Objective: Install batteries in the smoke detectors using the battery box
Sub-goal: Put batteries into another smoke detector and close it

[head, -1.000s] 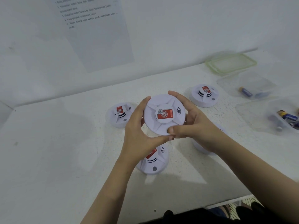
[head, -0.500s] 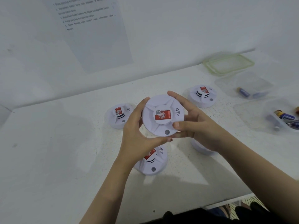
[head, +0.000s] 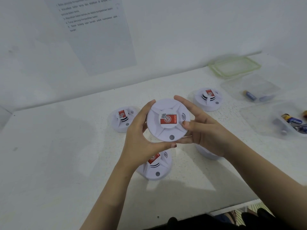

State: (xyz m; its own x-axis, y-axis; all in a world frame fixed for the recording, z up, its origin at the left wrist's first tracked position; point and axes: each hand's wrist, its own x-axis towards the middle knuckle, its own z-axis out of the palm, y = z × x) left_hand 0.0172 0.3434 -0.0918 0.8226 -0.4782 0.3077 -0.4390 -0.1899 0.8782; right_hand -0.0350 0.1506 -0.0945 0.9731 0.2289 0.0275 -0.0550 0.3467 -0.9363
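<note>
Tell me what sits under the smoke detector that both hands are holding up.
Bare white table shows below the held detector. Another detector lies nearer the person, partly covered by the left hand. The held detector's underside faces away and cannot be seen.

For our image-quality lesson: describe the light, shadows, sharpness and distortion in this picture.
Head view: soft, even light, no glare. Head view: broad shadows on the table under the forearms. Head view: the held smoke detector is sharp, the wall sheet blurry. Head view: the wide lens swells the right forearm.
</note>
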